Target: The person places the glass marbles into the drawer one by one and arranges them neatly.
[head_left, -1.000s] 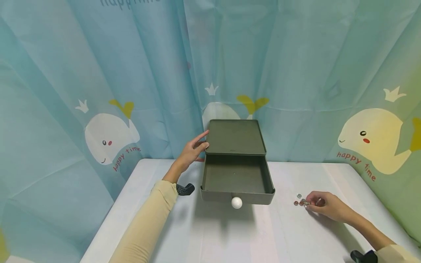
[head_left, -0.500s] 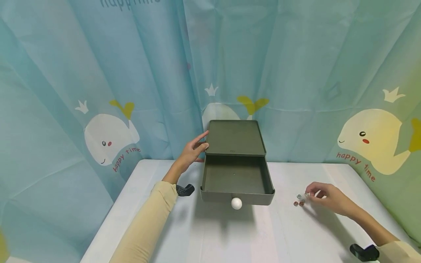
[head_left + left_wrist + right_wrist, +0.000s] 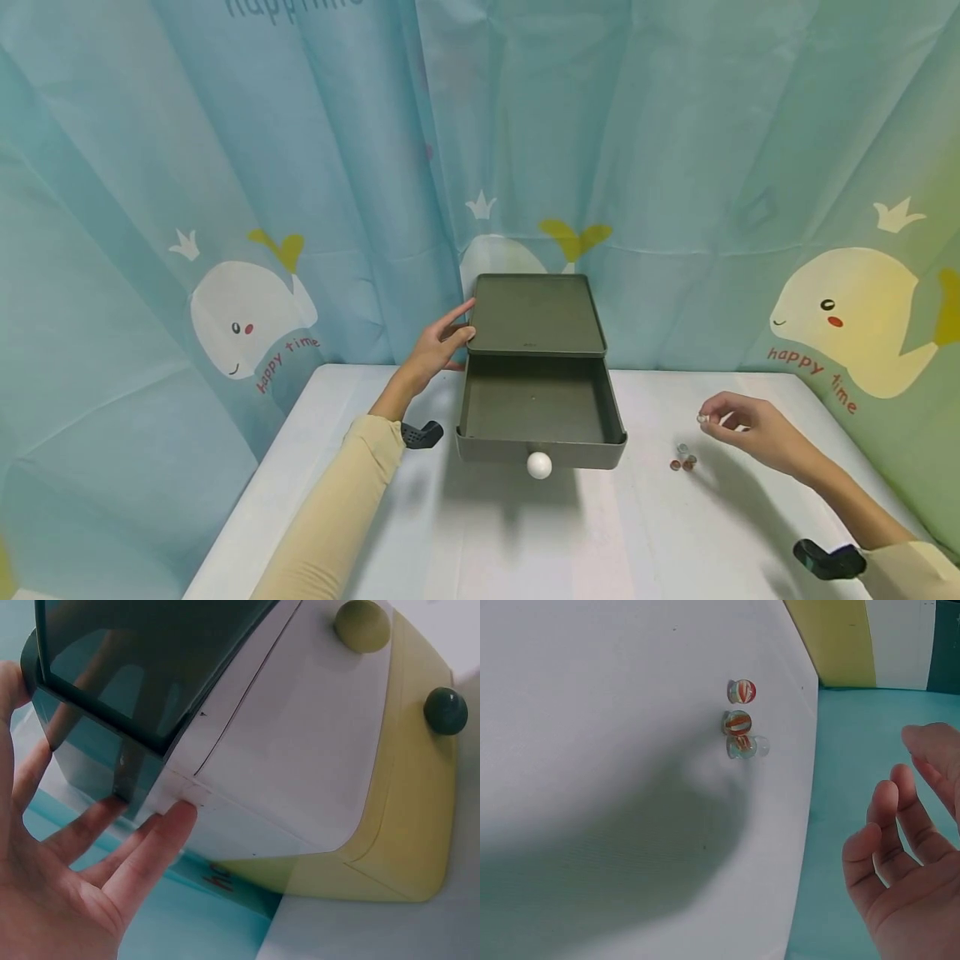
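Note:
A drawer unit (image 3: 536, 312) stands at the back of the table with its dark green top drawer (image 3: 534, 454) pulled out, a white knob (image 3: 539, 465) on its front. My left hand (image 3: 431, 354) steadies the unit's left side, its fairly straight fingers (image 3: 150, 855) touching the wall in the left wrist view. Above the table at the right, my right hand (image 3: 753, 429) pinches a small pale glass marble (image 3: 702, 418) between thumb and fingertips. That marble is not visible in the right wrist view, where the hand (image 3: 911, 862) shows at the right edge. Several striped marbles (image 3: 739, 722) lie on the table below.
Under the green drawer are a white drawer (image 3: 300, 727) with a yellow knob (image 3: 362, 626) and a yellow drawer (image 3: 420, 772) with a green knob (image 3: 445, 711). The white table (image 3: 525, 542) ends at a printed curtain (image 3: 675, 167) behind.
My right hand has risen off the table with a marble pinched in its fingers, moving away from the other marbles. The left hand and the drawer have stayed put.

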`<state>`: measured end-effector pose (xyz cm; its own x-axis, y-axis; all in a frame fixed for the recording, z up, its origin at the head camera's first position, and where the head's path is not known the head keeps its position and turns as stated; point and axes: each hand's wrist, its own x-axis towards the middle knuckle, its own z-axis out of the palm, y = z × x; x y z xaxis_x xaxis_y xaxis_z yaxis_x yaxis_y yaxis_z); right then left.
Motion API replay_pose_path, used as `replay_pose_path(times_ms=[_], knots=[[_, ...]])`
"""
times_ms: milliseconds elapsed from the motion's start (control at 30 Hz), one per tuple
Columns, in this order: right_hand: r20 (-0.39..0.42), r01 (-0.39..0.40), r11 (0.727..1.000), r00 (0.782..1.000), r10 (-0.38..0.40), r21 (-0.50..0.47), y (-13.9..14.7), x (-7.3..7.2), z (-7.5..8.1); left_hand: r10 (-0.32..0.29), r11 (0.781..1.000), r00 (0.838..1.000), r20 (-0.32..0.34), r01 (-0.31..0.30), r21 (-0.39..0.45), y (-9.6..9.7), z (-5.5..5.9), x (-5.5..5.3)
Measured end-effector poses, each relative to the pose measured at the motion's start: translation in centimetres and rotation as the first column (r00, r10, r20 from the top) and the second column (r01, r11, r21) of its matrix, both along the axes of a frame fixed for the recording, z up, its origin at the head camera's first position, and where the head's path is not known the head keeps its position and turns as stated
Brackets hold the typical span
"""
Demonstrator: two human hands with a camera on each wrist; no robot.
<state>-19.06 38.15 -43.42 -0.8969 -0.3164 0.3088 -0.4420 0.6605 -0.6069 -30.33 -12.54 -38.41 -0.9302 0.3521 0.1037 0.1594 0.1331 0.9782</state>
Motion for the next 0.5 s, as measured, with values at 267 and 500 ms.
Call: replay_pose_path(times_ms=[267, 500], knots=[[-0.018, -0.005, 1.0, 1.0, 0.005, -0.002, -0.12, 0.02, 0.21, 0.01, 1.0, 1.0, -0.011, -0.01, -0.011, 0.03, 0.01, 0.05], [-0.032, -0.013, 1.0, 0.999, 0.013, -0.02, 0.06, -0.17, 0.42, 0.021, 1.0, 1.0, -0.021, -0.021, -0.012, 0.0, 0.03, 0.21]])
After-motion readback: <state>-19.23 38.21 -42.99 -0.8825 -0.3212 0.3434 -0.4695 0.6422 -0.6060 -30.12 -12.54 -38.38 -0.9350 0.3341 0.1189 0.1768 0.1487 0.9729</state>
